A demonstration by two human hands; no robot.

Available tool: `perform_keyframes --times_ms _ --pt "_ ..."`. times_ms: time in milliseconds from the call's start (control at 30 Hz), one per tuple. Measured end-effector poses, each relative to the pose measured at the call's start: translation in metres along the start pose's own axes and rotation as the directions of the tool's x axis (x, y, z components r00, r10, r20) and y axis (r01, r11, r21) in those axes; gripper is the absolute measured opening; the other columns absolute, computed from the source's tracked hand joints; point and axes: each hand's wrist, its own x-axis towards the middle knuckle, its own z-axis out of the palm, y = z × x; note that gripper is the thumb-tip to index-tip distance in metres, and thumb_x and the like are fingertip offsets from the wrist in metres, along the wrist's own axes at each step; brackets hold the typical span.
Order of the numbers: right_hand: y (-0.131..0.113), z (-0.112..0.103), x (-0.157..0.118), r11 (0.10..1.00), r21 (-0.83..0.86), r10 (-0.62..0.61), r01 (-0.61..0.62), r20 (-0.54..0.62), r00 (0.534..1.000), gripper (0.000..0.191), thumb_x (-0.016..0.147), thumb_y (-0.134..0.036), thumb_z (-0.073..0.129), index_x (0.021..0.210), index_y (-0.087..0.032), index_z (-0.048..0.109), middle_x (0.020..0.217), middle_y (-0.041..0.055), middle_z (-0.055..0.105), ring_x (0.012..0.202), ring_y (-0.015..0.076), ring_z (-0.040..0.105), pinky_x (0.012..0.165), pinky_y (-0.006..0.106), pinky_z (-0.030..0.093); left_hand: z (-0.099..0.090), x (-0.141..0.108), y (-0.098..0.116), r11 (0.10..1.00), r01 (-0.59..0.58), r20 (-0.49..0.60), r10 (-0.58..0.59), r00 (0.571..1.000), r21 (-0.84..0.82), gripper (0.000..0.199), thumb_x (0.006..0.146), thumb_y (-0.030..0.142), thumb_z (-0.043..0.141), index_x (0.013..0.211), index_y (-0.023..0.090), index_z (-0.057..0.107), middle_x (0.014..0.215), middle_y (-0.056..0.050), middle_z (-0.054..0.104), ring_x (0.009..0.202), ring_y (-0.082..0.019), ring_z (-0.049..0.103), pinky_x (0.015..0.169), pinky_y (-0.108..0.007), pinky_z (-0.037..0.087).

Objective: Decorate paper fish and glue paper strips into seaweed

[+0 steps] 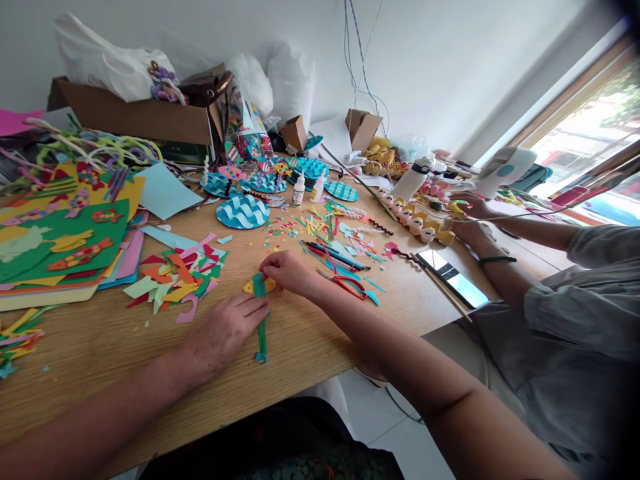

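A small yellow paper fish (249, 287) lies on the wooden table in front of me, with green and blue paper strips (261, 333) running across it. My left hand (227, 327) rests flat on the table, its fingertips on the fish and the strips. At the upper end of the strips my right hand (287, 272) is closed in a pinch on them; the exact grip is partly hidden by its fingers. Left of the fish is a pile of coloured paper scraps (175, 277). Red-handled scissors (347, 283) lie to the right, beside several pencils (335, 255).
Stacked coloured paper (65, 240) covers the left side. Blue wavy discs (243, 211) and white glue bottles (299, 190) stand behind. At right are a phone (453, 277) and a co-worker's hands (473, 230). The table's front edge runs close to my body.
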Motion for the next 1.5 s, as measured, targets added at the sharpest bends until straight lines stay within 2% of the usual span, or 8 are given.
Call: perform_keyframes --times_ms 200,367,467,633,867,1100,1333,1500 --pt "-0.001 -0.004 0.002 0.997 0.080 0.023 -0.024 0.012 1.000 0.021 0.077 -0.012 0.042 0.084 -0.014 0.062 0.080 0.0010 0.068 0.038 0.0014 0.047 0.039 0.012 0.034 0.005 -0.002 -0.001 1.000 0.020 -0.014 -0.020 1.000 -0.021 0.040 0.087 0.010 0.025 0.109 0.017 0.058 0.114 -0.006 0.060 0.107 -0.018 0.051 0.090 -0.035 0.044" --pt "-0.009 -0.002 -0.010 0.997 -0.078 -0.005 0.013 0.104 0.995 0.019 0.076 -0.016 0.047 0.077 -0.015 0.066 0.066 -0.0015 0.067 0.041 0.0026 0.049 0.041 0.012 0.034 0.007 -0.004 -0.002 0.999 0.020 -0.014 -0.020 1.000 -0.026 0.040 0.087 0.011 0.027 0.112 0.019 0.056 0.115 -0.004 0.059 0.109 -0.017 0.050 0.092 -0.033 0.043" --pt "-0.009 -0.003 -0.005 0.995 -0.105 0.003 0.005 0.072 0.997 0.018 0.075 -0.015 0.048 0.076 -0.014 0.066 0.068 -0.0007 0.067 0.044 0.0036 0.050 0.043 0.013 0.035 0.009 -0.006 -0.001 1.000 0.006 -0.034 -0.005 0.999 0.013 0.039 0.087 0.011 0.027 0.111 0.018 0.056 0.115 -0.006 0.060 0.107 -0.019 0.051 0.088 -0.035 0.044" --pt "-0.011 -0.010 0.003 0.999 -0.008 0.047 -0.047 -0.001 0.999 0.020 0.074 -0.012 0.044 0.078 -0.013 0.064 0.076 0.0013 0.068 0.039 0.0034 0.048 0.039 0.014 0.035 0.013 -0.009 0.001 0.999 0.014 -0.044 -0.012 0.999 0.038 0.040 0.088 0.011 0.025 0.111 0.018 0.056 0.118 -0.006 0.058 0.107 -0.020 0.051 0.086 -0.037 0.045" --pt "-0.018 -0.008 -0.014 0.999 -0.032 0.001 0.005 0.179 0.984 0.018 0.074 -0.016 0.046 0.068 -0.014 0.063 0.065 -0.0013 0.066 0.040 0.0024 0.048 0.040 0.011 0.035 0.016 -0.010 0.000 0.999 0.014 -0.049 -0.012 0.999 0.045 0.042 0.089 0.011 0.021 0.112 0.018 0.056 0.116 -0.006 0.059 0.109 -0.019 0.049 0.088 -0.037 0.043" --pt "-0.014 -0.009 0.000 0.998 -0.065 0.021 -0.018 0.048 0.999 0.020 0.073 -0.014 0.044 0.075 -0.013 0.064 0.073 0.0004 0.068 0.040 0.0029 0.049 0.040 0.013 0.035 0.007 -0.008 0.004 0.991 -0.033 -0.026 0.037 0.999 0.129 0.042 0.088 0.009 0.022 0.109 0.017 0.057 0.116 -0.006 0.059 0.104 -0.020 0.053 0.082 -0.036 0.046" --pt "-0.014 -0.004 -0.004 1.000 0.018 -0.028 0.025 0.188 0.982 0.019 0.072 -0.014 0.045 0.067 -0.013 0.063 0.065 0.0008 0.066 0.040 0.0037 0.048 0.040 0.013 0.037 0.009 -0.009 0.003 0.988 -0.034 -0.043 0.041 0.998 0.150 0.041 0.085 0.007 0.027 0.110 0.018 0.057 0.116 -0.005 0.060 0.105 -0.019 0.053 0.083 -0.034 0.046" --pt "-0.003 -0.003 0.019 0.998 0.060 0.026 -0.028 0.044 0.999 0.019 0.073 -0.012 0.045 0.073 -0.012 0.063 0.071 0.0023 0.068 0.040 0.0035 0.048 0.039 0.014 0.036 0.009 -0.011 0.003 0.991 -0.042 -0.074 0.051 0.996 0.127 0.044 0.080 0.004 0.029 0.112 0.017 0.057 0.116 -0.006 0.060 0.105 -0.021 0.052 0.084 -0.035 0.045"
